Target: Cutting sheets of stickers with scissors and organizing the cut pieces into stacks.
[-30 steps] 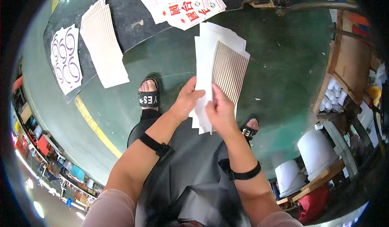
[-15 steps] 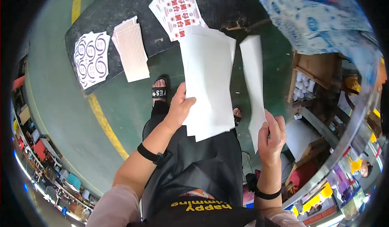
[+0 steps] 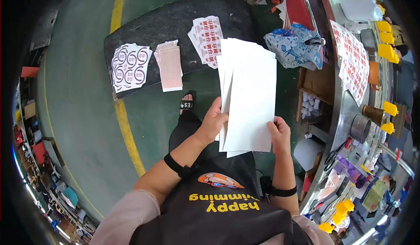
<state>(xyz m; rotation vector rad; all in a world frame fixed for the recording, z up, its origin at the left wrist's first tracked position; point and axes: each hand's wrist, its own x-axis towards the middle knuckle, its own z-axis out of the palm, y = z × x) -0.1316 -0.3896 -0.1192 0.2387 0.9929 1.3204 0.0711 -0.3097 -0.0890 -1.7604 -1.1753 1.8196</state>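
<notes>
Holding one stack of blank white sheets [image 3: 253, 98] off the black table's [image 3: 168, 24] near side; left hand [image 3: 213, 121] clamped on stack's left edge, right hand [image 3: 280, 136] pinching right edge. Three patterned paper piles [image 3: 170, 69] atop table.

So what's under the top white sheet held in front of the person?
More white sheets show beneath the top sheet, fanned out along its left, upper and lower edges. The left hand grips their left side. Their covered parts and downward faces are hidden.
</notes>
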